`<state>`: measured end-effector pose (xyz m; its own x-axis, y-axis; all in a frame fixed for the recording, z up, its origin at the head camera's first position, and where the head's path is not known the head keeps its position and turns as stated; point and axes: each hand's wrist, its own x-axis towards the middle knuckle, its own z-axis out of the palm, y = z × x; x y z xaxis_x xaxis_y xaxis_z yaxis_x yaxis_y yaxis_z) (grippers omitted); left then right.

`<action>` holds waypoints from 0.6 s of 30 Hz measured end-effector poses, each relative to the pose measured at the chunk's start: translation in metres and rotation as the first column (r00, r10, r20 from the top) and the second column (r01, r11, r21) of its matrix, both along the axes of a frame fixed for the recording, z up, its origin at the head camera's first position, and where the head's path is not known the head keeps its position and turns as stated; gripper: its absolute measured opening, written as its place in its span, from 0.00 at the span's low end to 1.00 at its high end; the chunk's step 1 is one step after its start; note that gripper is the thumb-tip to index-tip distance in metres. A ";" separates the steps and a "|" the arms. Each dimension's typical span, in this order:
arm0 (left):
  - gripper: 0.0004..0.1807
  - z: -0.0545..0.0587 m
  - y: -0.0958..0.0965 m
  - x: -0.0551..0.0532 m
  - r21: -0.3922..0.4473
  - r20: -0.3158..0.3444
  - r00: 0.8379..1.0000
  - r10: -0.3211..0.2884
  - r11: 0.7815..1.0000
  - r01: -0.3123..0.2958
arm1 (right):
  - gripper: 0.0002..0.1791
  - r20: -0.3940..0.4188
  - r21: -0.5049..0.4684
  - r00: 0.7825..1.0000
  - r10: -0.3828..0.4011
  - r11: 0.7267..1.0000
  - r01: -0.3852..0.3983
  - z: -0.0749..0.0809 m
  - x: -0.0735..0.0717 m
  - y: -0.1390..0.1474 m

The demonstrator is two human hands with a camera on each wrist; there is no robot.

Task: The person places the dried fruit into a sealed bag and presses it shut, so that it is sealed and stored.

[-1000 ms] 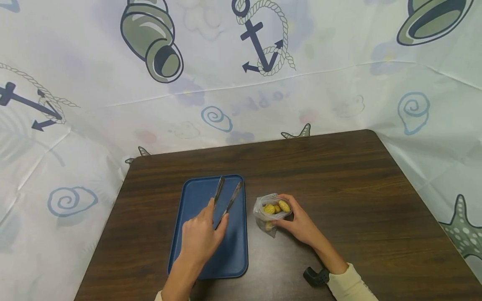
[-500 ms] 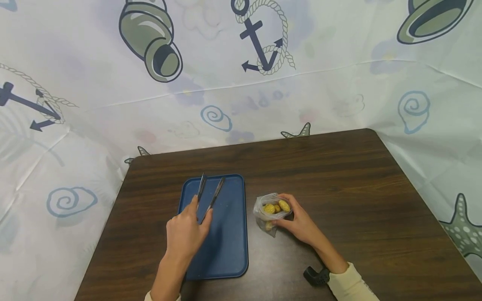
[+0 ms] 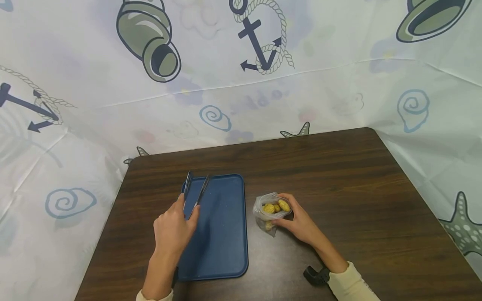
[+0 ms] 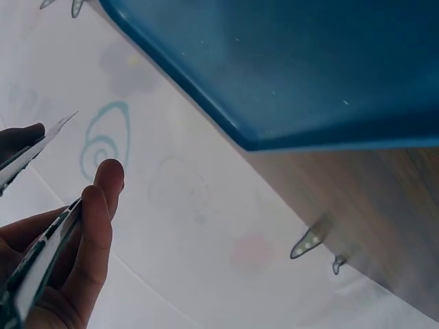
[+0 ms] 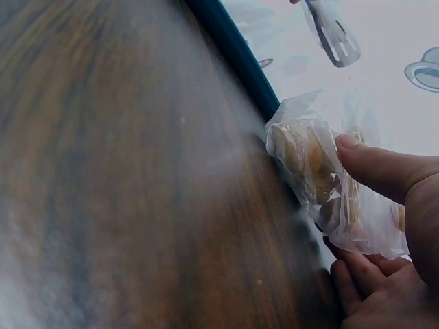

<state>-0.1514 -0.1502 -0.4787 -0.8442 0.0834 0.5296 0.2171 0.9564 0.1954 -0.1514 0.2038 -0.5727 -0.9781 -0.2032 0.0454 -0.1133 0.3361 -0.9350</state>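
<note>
My left hand (image 3: 171, 234) grips a pair of metal tongs (image 3: 202, 191), their two arms spread apart with nothing between the tips. It hangs over the left side of a blue tray (image 3: 226, 238). In the left wrist view the tongs (image 4: 44, 264) run between thumb and fingers. My right hand (image 3: 297, 223) holds the rim of a clear plastic bag (image 3: 259, 209), thumb on the near side and fingers on the far side. Several small yellow, speckled oval pieces (image 3: 284, 205) lie inside the bag, which stands open at the top beside the tray's right edge.
Both the tray and the bag are on a dark wood-grain table (image 3: 320, 167). A white printed sheet (image 3: 320, 96) hangs behind and around it. On the right wrist sits a black strapped device (image 3: 316, 276), low over the table.
My left hand has moved left across the tray with the tongs, from its middle to its left edge. My right hand and the bag have stayed in place.
</note>
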 end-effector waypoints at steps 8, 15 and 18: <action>0.31 0.000 -0.015 -0.003 0.017 0.088 0.992 0.091 0.995 -0.093 | 0.42 0.013 0.007 1.000 -0.001 1.000 0.001 0.001 0.000 0.000; 0.30 0.000 -0.028 -0.006 0.037 0.153 0.980 0.124 0.991 -0.131 | 0.43 0.018 0.007 1.000 -0.005 1.000 0.005 0.003 0.000 0.000; 0.30 -0.001 -0.033 -0.008 0.035 0.171 0.975 0.141 0.988 -0.149 | 0.43 0.020 0.005 1.000 -0.004 1.000 0.004 0.003 0.000 0.000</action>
